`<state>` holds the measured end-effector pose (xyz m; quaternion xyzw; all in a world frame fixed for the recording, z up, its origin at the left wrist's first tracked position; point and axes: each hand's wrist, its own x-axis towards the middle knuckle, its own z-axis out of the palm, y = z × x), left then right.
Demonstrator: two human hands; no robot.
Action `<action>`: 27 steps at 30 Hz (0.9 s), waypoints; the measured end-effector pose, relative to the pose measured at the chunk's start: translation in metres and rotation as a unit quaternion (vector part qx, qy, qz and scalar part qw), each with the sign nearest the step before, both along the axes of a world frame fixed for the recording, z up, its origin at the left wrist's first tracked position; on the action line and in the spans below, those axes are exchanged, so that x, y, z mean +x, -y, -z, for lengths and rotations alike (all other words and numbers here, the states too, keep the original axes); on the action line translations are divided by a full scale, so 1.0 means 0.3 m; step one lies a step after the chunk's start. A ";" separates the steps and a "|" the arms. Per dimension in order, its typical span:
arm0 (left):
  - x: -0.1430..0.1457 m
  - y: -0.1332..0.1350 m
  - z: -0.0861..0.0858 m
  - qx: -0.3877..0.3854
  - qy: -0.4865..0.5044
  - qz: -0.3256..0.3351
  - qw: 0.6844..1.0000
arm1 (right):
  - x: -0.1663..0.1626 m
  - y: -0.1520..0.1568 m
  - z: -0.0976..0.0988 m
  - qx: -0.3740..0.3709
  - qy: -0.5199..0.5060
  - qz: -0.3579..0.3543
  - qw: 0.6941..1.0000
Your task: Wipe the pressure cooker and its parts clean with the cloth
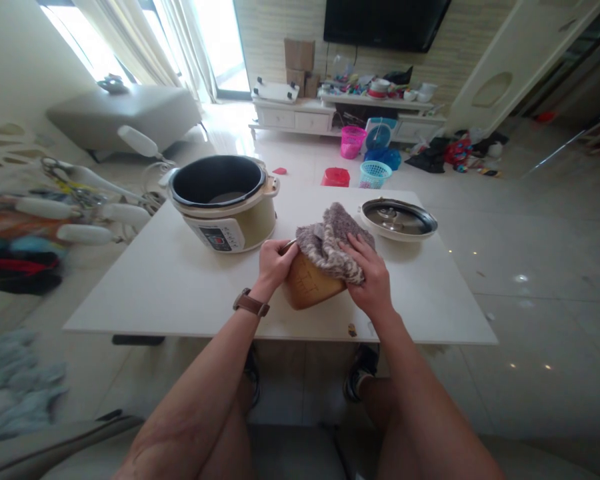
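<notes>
My left hand [277,260] grips the rim of a golden-brown inner pot [307,283], tilted above the front middle of the white table [180,293]. A fluffy grey-brown cloth [333,243] covers the pot's opening and hides its inside. On the cloth's right side, my right hand [371,273] presses and holds it against the pot. To the left stands an open electric cooker [225,207] with a dark interior and a front control panel. Its round lid [399,220] lies on the table at the right, metal underside facing up.
Beyond the table, a red bin [336,177], a light-blue basket [375,175] and a pink basket [353,141] stand on the floor. A white lamp with several arms [107,213] reaches close to the table's left edge. A small dark sticker [352,330] marks the front edge.
</notes>
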<state>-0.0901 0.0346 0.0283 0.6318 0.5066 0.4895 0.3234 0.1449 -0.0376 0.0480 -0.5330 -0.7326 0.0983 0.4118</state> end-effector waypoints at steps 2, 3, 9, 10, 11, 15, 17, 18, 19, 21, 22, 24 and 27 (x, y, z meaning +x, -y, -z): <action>-0.007 -0.004 0.003 -0.012 0.006 0.003 1.000 | 0.025 -0.033 0.045 -0.015 -0.100 0.049 0.994; -0.009 -0.006 0.005 -0.015 0.012 0.003 1.000 | 0.036 -0.050 0.071 -0.033 -0.149 0.082 0.985; -0.013 -0.016 0.012 -0.024 0.033 -0.009 0.999 | 0.036 -0.069 0.129 -0.079 -0.209 0.174 0.959; -0.013 -0.018 0.013 -0.025 0.032 -0.010 0.999 | 0.026 -0.057 0.113 -0.055 -0.177 0.151 0.971; -0.013 -0.021 0.014 -0.027 0.031 -0.012 0.999 | 0.014 -0.043 0.092 -0.027 -0.135 0.120 0.983; -0.016 -0.035 0.022 -0.018 0.036 -0.013 0.999 | -0.026 0.011 0.007 0.043 0.060 -0.010 0.997; -0.021 -0.042 0.028 -0.008 0.043 -0.007 0.999 | -0.032 0.020 -0.010 0.043 0.098 -0.040 0.993; -0.024 -0.045 0.032 -0.007 0.048 -0.004 0.999 | -0.030 0.019 -0.009 0.040 0.091 -0.043 0.994; -0.027 -0.047 0.038 -0.009 0.053 -0.001 0.999 | -0.027 0.013 -0.003 0.036 0.069 -0.039 0.996; -0.035 -0.051 0.054 -0.017 0.067 0.003 0.998 | -0.015 -0.005 0.020 0.025 -0.006 -0.019 0.999; -0.040 -0.052 0.066 -0.019 0.075 0.002 0.997 | -0.008 -0.016 0.035 0.018 -0.051 -0.004 0.999; -0.050 -0.054 0.094 -0.018 0.094 -0.006 0.995 | 0.005 -0.038 0.066 -0.005 -0.137 0.033 0.990; -0.069 -0.055 0.129 -0.015 0.112 -0.009 0.994 | 0.019 -0.063 0.104 -0.055 -0.228 0.095 0.968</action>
